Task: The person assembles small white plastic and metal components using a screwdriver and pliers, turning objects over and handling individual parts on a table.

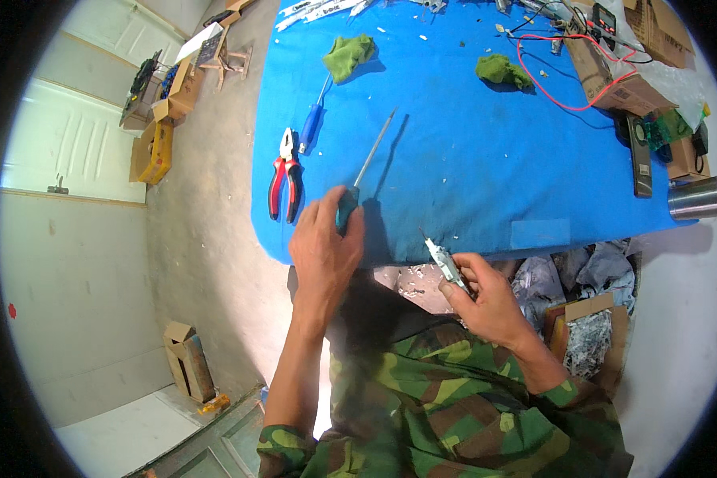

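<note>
"That blue surface is busy at the far end. Where's the white piece?"

"By the near edge, pinched at its lower end in the right hand's fingers."

"Heavy?"

"Light and stiff, I'd judge, perhaps brittle. Best held by the body, away from that thin tip. The left hand has its fingers wrapped round the screwdriver's handle."

"Anything in the way?"

"The pliers lie near that left hand, the blue-handled driver just beside them."
</note>
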Demonstrator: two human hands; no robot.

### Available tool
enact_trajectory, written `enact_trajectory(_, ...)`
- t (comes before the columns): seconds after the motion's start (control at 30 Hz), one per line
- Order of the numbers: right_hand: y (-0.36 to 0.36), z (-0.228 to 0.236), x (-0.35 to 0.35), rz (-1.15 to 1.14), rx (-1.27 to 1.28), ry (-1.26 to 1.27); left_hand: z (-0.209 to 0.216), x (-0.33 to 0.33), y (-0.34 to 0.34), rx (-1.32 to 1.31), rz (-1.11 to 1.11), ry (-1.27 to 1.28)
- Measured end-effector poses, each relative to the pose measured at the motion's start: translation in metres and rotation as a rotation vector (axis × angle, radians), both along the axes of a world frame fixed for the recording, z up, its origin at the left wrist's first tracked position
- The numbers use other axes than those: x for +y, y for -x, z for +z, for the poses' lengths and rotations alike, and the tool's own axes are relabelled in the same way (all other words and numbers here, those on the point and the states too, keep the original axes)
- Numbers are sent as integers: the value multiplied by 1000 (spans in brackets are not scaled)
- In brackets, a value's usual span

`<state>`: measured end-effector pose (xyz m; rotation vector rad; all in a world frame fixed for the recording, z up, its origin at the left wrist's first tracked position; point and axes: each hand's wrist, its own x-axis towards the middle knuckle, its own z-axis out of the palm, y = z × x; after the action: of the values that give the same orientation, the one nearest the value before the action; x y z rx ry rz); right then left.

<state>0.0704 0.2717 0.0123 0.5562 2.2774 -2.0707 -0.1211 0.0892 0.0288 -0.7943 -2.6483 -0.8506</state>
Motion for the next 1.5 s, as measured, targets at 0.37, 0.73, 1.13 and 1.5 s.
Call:
enact_trajectory(0.37, 15, 12, 29, -47, -51, 110, -9, 4, 41, 96, 75, 112)
enact_trajectory(0.73, 22, 14, 31, -173, 17, 68, 8, -51, 83, -190, 393, 240)
enact_trajectory(1.13, 10, 20, 18, -213, 26, 197, 17, -85, 78, -478, 417, 91)
enact_trajectory(1.5, 13, 36, -16, -12, -92, 172, 4, -153, -97, -1191, 132, -1225)
